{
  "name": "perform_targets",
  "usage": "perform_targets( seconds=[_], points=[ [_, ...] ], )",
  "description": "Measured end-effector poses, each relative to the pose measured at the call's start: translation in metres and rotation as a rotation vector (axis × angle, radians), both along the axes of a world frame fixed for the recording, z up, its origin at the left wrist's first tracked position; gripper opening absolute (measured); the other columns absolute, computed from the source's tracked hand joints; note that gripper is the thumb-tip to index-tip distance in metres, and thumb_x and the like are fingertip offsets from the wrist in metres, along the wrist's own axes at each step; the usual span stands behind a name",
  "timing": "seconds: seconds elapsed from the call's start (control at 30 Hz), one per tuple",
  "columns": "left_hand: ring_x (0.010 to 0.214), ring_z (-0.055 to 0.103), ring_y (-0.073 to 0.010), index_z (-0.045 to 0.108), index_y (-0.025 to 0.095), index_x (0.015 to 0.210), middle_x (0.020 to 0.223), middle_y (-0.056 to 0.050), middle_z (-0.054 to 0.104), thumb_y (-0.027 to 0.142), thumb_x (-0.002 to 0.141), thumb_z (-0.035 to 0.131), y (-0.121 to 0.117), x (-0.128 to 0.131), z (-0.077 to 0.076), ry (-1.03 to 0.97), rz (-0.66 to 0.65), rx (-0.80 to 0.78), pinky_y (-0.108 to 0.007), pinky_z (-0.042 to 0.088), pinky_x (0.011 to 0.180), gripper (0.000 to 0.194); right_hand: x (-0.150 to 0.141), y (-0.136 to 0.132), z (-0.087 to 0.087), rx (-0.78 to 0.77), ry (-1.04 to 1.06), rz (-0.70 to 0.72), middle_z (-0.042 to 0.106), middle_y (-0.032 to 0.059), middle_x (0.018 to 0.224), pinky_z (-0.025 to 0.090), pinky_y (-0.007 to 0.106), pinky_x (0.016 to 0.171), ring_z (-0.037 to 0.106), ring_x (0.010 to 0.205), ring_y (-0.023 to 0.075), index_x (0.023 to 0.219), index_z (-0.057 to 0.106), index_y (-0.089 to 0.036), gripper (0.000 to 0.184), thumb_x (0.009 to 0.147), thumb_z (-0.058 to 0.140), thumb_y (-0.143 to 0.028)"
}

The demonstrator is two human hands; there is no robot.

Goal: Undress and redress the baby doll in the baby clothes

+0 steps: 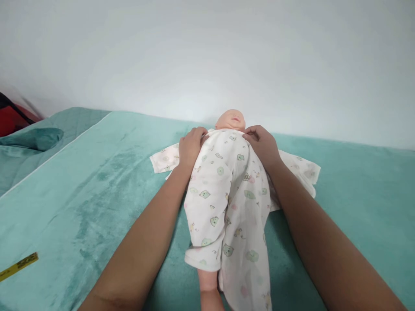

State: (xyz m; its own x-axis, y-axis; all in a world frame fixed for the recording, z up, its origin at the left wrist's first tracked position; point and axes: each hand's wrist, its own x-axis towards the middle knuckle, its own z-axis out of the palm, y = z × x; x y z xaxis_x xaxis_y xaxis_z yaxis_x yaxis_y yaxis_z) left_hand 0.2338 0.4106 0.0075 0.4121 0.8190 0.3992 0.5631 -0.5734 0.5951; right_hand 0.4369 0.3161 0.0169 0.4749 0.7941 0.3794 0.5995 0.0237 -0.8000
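"Right hand nearly closed; thumb and forefinger hold a pinch of cloth at the printed garment's top edge."

"And the left hand?"

"Fingers curled at the opposite corner. Tips hidden; cannot tell if cloth is caught."

"Where's the doll?"

"On its back on the green sheet, between both forearms, head near the wall. Garment lies over it up to the neck; one bare leg shows below a cuff. Matching sleeves spread either side."

"Advice on handling?"

"My judgement: hold both corners level, draw cloth evenly, avoid pressing on the neck. Other garment leg reaches lower, so tension there probably wants watching. Light pinch, no tugging."
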Motion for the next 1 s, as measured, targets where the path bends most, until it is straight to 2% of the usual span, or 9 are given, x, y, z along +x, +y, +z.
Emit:
perform_targets(
  seconds=[0.1,0.23,0.33,0.43,0.5,0.63,0.73,0.8,1.0],
  points=[
    [0.108,0.058,-0.0244,0.062,0.028,0.11,0.117,-0.006,0.065,0.025,0.093,0.048,-0.001,-0.002,-0.002,0.02,-0.048,0.034,-0.037,0.04,0.093,0.023,-0.001,-0.008,-0.002,0.018,0.03,0.054,0.071,0.0026,0.092,0.048,0.038,0.082,0.062,0.086,0.0219,0.094,0.067,-0.026,0.017,0.081,0.056,-0.029],
    [0.115,0.051,-0.0264,0.065,0.025,0.111,0.117,-0.009,0.064,0.022,0.089,0.053,-0.004,-0.01,-0.007,0.005,-0.131,0.139,-0.039,0.038,0.101,0.024,-0.002,-0.019,-0.008,0.11,-0.028,0.074,0.07,0.004,0.105,0.047,0.038,0.089,0.062,0.098,0.0215,0.094,0.067,-0.025,0.018,0.082,0.054,-0.025],
    [0.118,0.045,-0.03,0.066,0.023,0.101,0.114,-0.011,0.064,0.023,0.088,0.057,-0.017,-0.02,-0.009,0.028,-0.067,0.2,-0.043,0.037,0.101,0.016,-0.005,-0.03,-0.012,0.157,-0.076,0.039,0.067,0.0041,0.105,0.047,0.038,0.09,0.061,0.099,0.0211,0.092,0.067,-0.025,0.017,0.081,0.054,-0.023],
    [0.11,0.047,-0.0313,0.063,0.022,0.086,0.103,-0.013,0.063,0.022,0.088,0.056,-0.037,-0.029,-0.008,0.093,0.019,0.152,-0.044,0.04,0.092,0.008,-0.011,-0.045,-0.016,0.155,-0.1,-0.052,0.066,0.0043,0.1,0.049,0.037,0.085,0.061,0.093,0.021,0.089,0.066,-0.025,0.015,0.078,0.056,-0.022],
    [0.102,0.05,-0.0286,0.059,0.023,0.08,0.097,-0.011,0.061,0.02,0.089,0.052,-0.049,-0.033,-0.006,0.059,0.05,0.069,-0.042,0.042,0.086,0.012,-0.015,-0.056,-0.018,0.116,-0.077,-0.125,0.067,0.0044,0.095,0.049,0.038,0.08,0.061,0.088,0.0216,0.087,0.066,-0.025,0.013,0.078,0.058,-0.024],
    [0.09,0.054,-0.0244,0.055,0.024,0.082,0.092,-0.007,0.058,0.023,0.091,0.044,-0.064,-0.036,-0.001,-0.071,0.137,-0.054,-0.038,0.044,0.077,0.015,-0.017,-0.073,-0.019,-0.099,-0.024,-0.16,0.072,0.0044,0.083,0.048,0.039,0.073,0.062,0.081,0.0252,0.08,0.067,-0.024,0.01,0.076,0.058,-0.026],
    [0.088,0.059,-0.0247,0.059,0.022,0.079,0.091,-0.008,0.064,0.017,0.083,0.048,-0.065,-0.037,0.001,-0.03,-0.001,-0.105,-0.038,0.045,0.08,0.013,-0.014,-0.077,-0.018,-0.239,0.039,-0.083,0.074,0.0047,0.084,0.049,0.04,0.073,0.065,0.082,0.0279,0.078,0.071,-0.023,0.014,0.071,0.059,-0.021],
    [0.089,0.062,-0.0258,0.063,0.02,0.082,0.093,-0.009,0.069,0.015,0.08,0.049,-0.064,-0.038,0.002,-0.027,-0.093,-0.179,-0.038,0.046,0.082,0.014,-0.011,-0.077,-0.016,-0.277,0.181,0.005,0.076,0.004,0.088,0.051,0.04,0.073,0.067,0.083,0.0278,0.083,0.073,-0.023,0.019,0.069,0.06,-0.019],
    [0.105,0.061,-0.0275,0.062,0.017,0.106,0.116,-0.012,0.069,0.023,0.078,0.056,-0.074,-0.04,0.01,-0.252,-0.089,-0.456,-0.04,0.045,0.095,0.03,-0.003,-0.077,-0.013,-0.293,0.608,0.289,0.077,0.0016,0.089,0.058,0.035,0.071,0.071,0.084,0.0257,0.094,0.075,-0.024,0.031,0.064,0.071,-0.017]
  ],
)
